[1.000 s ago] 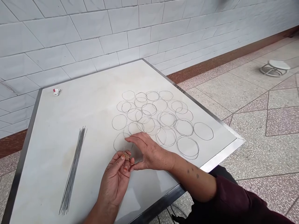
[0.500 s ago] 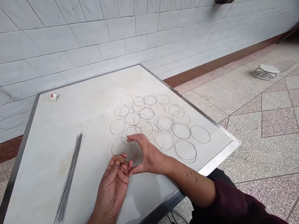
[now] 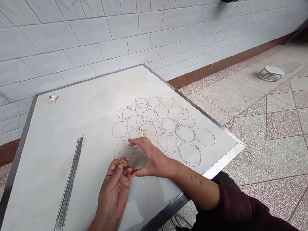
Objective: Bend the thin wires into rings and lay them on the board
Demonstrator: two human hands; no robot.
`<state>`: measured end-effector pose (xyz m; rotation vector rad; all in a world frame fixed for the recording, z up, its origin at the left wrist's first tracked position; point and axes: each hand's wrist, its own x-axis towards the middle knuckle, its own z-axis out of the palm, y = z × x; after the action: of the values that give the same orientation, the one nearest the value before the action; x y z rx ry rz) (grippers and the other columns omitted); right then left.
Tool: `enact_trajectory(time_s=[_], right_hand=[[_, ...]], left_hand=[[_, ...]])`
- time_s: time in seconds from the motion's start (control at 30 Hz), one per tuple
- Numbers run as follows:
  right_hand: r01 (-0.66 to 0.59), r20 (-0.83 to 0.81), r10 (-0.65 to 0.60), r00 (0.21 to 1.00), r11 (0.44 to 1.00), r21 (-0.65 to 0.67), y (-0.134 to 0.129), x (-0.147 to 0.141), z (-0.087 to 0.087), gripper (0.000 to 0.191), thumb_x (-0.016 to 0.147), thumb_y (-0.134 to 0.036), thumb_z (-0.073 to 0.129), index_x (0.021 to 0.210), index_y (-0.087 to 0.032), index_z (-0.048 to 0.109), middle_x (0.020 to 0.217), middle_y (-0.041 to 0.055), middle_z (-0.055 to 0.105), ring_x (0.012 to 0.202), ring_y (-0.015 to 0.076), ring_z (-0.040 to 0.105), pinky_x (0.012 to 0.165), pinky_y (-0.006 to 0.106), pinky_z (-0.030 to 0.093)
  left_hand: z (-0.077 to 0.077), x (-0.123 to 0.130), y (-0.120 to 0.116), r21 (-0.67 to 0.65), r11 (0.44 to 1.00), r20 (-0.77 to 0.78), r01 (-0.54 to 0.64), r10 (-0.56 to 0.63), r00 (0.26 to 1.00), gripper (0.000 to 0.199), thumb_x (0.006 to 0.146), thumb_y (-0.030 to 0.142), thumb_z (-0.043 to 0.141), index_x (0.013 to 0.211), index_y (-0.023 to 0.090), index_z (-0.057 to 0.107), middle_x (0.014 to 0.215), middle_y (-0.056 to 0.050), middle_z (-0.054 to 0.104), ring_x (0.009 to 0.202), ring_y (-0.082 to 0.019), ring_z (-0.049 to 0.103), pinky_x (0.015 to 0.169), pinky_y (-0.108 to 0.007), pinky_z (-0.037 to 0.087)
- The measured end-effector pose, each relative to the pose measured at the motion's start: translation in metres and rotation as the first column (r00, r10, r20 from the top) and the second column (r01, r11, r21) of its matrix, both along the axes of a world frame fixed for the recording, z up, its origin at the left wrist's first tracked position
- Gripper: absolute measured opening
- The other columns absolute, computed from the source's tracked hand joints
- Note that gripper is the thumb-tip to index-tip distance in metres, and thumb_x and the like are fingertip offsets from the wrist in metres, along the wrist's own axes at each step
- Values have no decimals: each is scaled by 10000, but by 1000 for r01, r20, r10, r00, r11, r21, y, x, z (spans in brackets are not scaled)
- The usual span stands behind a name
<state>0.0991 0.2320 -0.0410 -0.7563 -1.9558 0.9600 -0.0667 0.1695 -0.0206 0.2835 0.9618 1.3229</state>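
My left hand (image 3: 116,186) pinches a small brown tag-like piece (image 3: 124,162) together with the end of a thin wire loop. My right hand (image 3: 151,158) is curved in a wide C around the far side of that loop, thumb and forefinger spread, with its fingertips against the wire. Many thin wire rings (image 3: 190,153) lie flat and partly overlapping beyond and to the right of my hands. To the left of my hands lies a bundle of straight wires (image 3: 69,183).
The white table (image 3: 96,112) has a metal edge and stands against a tiled wall (image 3: 91,32). A small red and white object (image 3: 53,98) sits near its far left corner. On the floor at right is a round white stool (image 3: 271,73).
The whole view has shifted slightly. My left fingers have turned the brown piece a little, so more of its flat face shows. My right hand keeps its curved shape.
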Motion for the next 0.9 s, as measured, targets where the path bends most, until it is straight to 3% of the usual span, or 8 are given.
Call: enact_trajectory(time_s=[0.1,0.2,0.27,0.37,0.47,0.7,0.9], right_hand=[[-20,-96,0,995,976,-216,-2,-2,-2,935,621,-305,898,1391,-259,369,1200,78,564,1115,223,548,995,434,457],[-78,-169,8,986,910,-406,-4,-4,-1,474,664,-344,866,1041,-220,607,980,21,606,916,173,588,853,353,505],[-139,-216,35,976,860,-491,-4,-4,2,271,733,-378,812,841,-194,644,864,6,621,826,152,596,779,312,506],[-194,-271,38,962,792,-579,-5,-4,3,213,777,-366,773,808,-182,671,801,-2,651,772,134,610,739,280,496],[-210,-284,37,958,764,-610,-5,-4,3,206,768,-347,780,829,-177,680,819,-1,672,776,130,618,738,267,491],[-214,-244,83,966,786,-580,-3,-4,4,187,805,-353,738,846,-178,686,823,-2,663,766,127,607,720,261,480],[-98,-100,62,993,904,-416,-6,-6,9,138,888,-322,633,830,-202,667,821,5,625,786,142,575,733,278,470]], left_hand=[[0,0,1,-21,998,31,-52,53,998,122,745,182,789,767,191,669,947,-12,637,724,-107,586,670,-234,555],[-2,0,3,-39,994,57,-104,106,993,122,754,181,784,769,197,664,929,-10,636,780,-124,601,720,-260,570],[-2,0,4,-45,991,69,-126,129,989,121,760,185,782,772,197,662,919,-11,637,814,-132,608,756,-273,575],[-3,0,4,-68,987,77,-146,151,986,126,755,183,788,779,193,665,912,-16,643,830,-134,612,771,-274,577],[-2,0,4,-80,985,72,-154,160,985,140,736,180,802,773,185,667,908,-17,646,796,-126,606,731,-259,576],[-2,0,4,-58,989,26,-137,139,990,150,725,201,815,769,186,672,901,-10,641,761,-113,589,709,-245,562],[-2,-1,3,-12,990,3,-142,142,990,160,706,173,821,738,186,665,901,2,634,727,-93,575,709,-213,541]])
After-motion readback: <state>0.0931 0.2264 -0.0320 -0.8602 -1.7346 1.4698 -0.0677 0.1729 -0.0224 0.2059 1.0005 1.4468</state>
